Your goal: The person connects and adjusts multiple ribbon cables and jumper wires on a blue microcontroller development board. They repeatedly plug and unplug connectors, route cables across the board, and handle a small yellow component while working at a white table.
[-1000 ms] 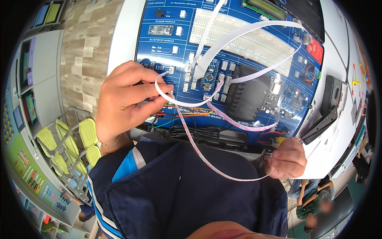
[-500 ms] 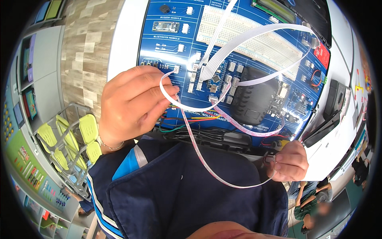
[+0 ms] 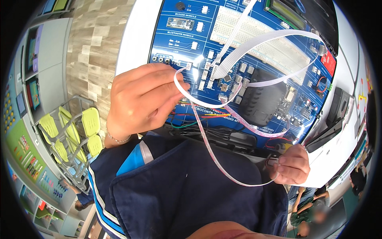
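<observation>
1 head-worn fisheye looks down, near the blue board [image 3: 201, 53].

Electronics classroom (training board [image 3: 207, 38], chairs [image 3: 90, 121]).

Electronics training board [image 3: 161, 44] on a table [image 3: 135, 32] before the person. Breadboard [image 3: 274, 55] toward the board's far side, LCD screen [image 3: 284, 12] behind it to the right. Left hand [image 3: 147, 97] over the board's left edge; right hand [image 3: 293, 164] by its near right corner; ribbon cable [image 3: 201, 129] between them. Chairs [image 3: 91, 121] left.
</observation>
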A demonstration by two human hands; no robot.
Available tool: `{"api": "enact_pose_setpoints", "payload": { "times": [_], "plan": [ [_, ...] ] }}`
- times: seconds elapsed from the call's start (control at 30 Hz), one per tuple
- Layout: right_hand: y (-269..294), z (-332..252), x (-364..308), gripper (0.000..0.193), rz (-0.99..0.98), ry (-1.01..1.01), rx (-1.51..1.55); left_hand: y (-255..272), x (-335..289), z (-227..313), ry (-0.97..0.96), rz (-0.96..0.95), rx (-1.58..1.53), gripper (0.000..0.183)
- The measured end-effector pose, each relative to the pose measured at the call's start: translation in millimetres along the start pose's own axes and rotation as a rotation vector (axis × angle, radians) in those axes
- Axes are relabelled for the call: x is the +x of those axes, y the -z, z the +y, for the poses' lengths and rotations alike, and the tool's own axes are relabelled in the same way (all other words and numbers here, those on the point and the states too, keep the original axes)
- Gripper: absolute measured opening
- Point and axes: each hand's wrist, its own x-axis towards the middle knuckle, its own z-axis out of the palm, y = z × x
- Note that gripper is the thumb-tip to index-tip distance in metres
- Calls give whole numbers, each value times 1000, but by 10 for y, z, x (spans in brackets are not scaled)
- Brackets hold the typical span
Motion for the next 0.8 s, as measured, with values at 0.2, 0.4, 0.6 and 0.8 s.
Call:
{"api": "enact_pose_setpoints", "payload": {
  "times": [0.2,0.4,0.6,0.8],
  "plan": [
    [-11,-7,-5,21,11,2,11,-4,25,-20,-19,7,-23,24],
    [20,-5,20,21,-23,0,25,-21,15,-24,-20,26,-21,24],
    [15,-7,19,21,-26,0,15,-23,8,-25,2,33,-51,23],
    [5,-1,6,21,-7,10,13,-22,15,-25,27,36,-84,21]
  ]
}}
